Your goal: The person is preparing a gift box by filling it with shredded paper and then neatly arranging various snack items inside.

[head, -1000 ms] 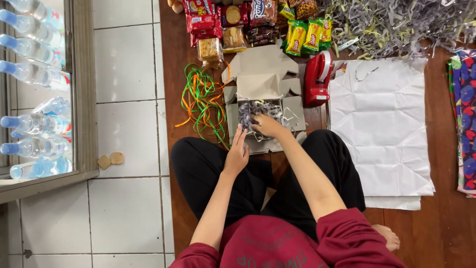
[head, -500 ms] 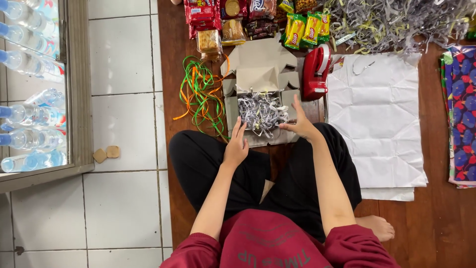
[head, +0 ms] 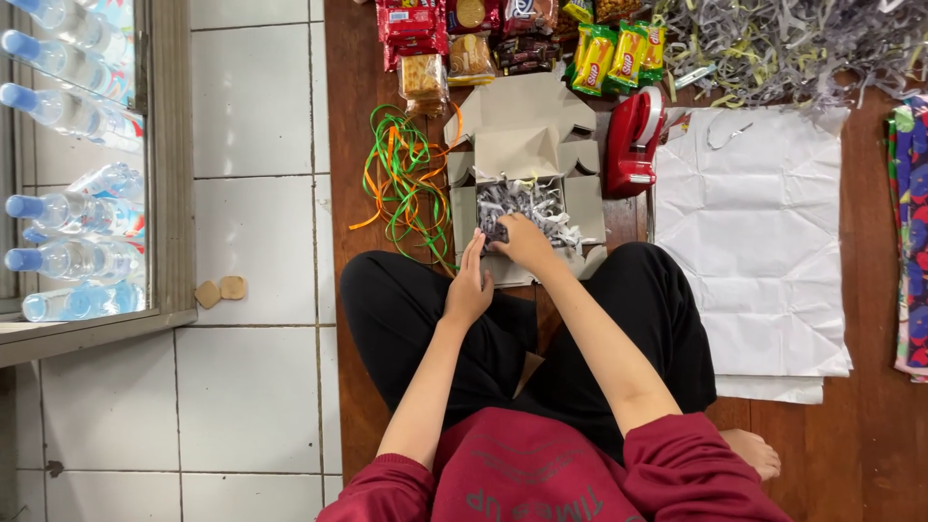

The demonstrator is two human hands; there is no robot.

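**A:** ok so where are the hands at here? all I can make out is the open grey cardboard box (head: 527, 159) on the brown wooden floor (head: 875, 445), right in front of the crossed legs

**B:** right hand (head: 523, 243) is down inside the box, pressing into the grey shredded paper filling (head: 527, 201). fingers are curled around a small dark thing, too small to tell what it is. so that grip is closed on something, I just can't name it

**A:** and the left?

**B:** left hand (head: 469, 287) sits at the box's near left corner, fingers straight and together, touching the front edge. open grip, holding nothing

**A:** what else is lying around?

**B:** tangle of green and orange ribbon (head: 404, 184) just left of the box, red tape dispenser (head: 633, 143) just right of it, white sheets of paper (head: 759, 242) further right, snack packets (head: 464, 39) behind the box, loose pile of shredded paper (head: 783, 48) at the top right
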